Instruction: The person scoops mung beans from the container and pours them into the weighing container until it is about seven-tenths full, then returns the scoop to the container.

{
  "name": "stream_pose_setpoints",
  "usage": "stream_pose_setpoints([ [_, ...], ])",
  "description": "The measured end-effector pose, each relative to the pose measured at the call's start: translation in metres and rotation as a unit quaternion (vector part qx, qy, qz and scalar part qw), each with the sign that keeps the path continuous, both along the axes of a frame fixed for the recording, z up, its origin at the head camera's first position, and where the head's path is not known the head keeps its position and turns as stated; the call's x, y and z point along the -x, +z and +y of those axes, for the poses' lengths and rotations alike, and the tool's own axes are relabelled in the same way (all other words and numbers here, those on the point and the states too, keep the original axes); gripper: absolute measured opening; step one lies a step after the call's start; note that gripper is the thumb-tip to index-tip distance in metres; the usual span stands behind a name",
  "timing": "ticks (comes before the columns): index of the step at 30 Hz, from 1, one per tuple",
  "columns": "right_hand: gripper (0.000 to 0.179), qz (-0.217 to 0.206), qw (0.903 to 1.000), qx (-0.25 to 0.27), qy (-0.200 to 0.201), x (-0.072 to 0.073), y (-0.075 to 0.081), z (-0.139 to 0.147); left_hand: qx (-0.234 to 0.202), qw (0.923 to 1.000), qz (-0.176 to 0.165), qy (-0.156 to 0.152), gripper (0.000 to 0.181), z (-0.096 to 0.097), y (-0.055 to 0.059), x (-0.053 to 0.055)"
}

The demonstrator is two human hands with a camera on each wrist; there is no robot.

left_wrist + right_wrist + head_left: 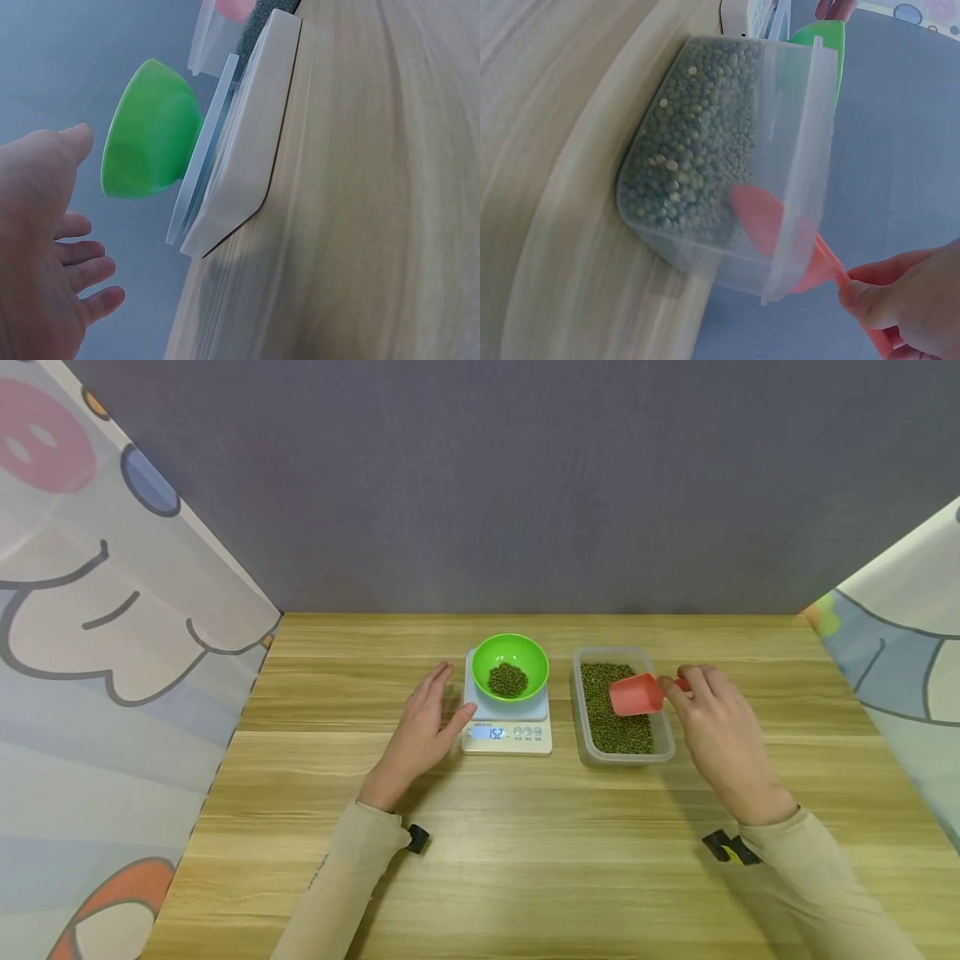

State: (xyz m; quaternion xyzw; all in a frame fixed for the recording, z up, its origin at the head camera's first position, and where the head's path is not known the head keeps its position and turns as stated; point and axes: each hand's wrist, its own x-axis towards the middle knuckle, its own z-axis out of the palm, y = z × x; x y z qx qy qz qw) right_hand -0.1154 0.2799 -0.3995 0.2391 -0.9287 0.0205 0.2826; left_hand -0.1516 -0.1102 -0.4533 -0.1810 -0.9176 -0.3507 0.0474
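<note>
My right hand (720, 739) pinches the handle of a red scoop (636, 695) between thumb and fingers. The scoop's bowl dips inside a clear plastic container (819, 142), its tip at the surface of the green mung beans (686, 142). To the left, a white kitchen scale (506, 748) carries a bright green bowl (154, 135) with a small heap of mung beans (507, 680) in it. The scale's lit display (489, 733) shows digits like 152. Beside the scale, my left hand (420, 727) holds nothing, its fingers extended and thumb pointing toward the bowl.
Everything stands on a wood-grain table (517, 852). A grey wall (517, 485) rises behind it, and cartoon-printed panels (112, 693) flank the sides. The container sits just right of the scale, with a narrow gap between them.
</note>
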Motion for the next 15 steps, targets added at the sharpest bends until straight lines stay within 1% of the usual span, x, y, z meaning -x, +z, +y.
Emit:
stream_pose_setpoints([
  [5,0.042,-0.014,0.9999,0.003,0.008,0.003,-0.004,-0.003,0.002,1.0000,0.003,0.001,0.075,0.000,0.000,0.001],
  [15,0.032,-0.053,0.9964,0.062,0.021,0.005,-0.014,-0.004,0.002,1.0000,0.004,0.001,0.075,0.000,0.002,-0.001],
])
